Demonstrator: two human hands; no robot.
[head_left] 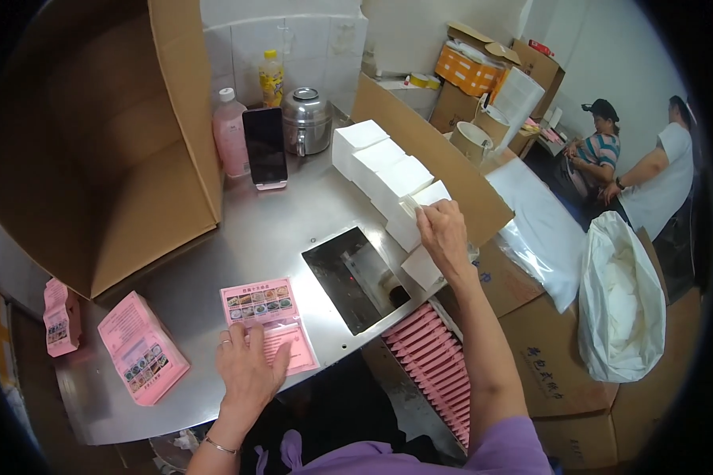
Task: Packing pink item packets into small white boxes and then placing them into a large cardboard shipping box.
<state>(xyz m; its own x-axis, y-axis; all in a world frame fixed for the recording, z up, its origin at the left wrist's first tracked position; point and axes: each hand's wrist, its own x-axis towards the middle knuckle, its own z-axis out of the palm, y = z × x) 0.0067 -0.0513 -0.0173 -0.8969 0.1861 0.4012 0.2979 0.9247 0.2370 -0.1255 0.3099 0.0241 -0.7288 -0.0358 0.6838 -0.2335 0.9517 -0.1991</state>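
Note:
My left hand (249,368) lies with its fingers spread on a pink printed packet (259,299) with small food pictures, flat on the steel table (214,261). My right hand (445,235) reaches across to a row of white folded paper napkin stacks (382,165), its fingers closed on the stack (431,195) at the near end. A thick pile of pink packets (142,348) rests left of my left hand, with a smaller pink bundle (61,318) beyond it. Between my hands is a rectangular opening (356,279) in the tabletop.
A large open carton (186,119) stands at left. Behind are a phone (265,149), a pink bottle (231,133), a yellow-capped bottle (271,79) and a steel pot (306,123). Pink packets (428,348) fill a box below. Rightward lie a white sack (622,301), cartons and two people.

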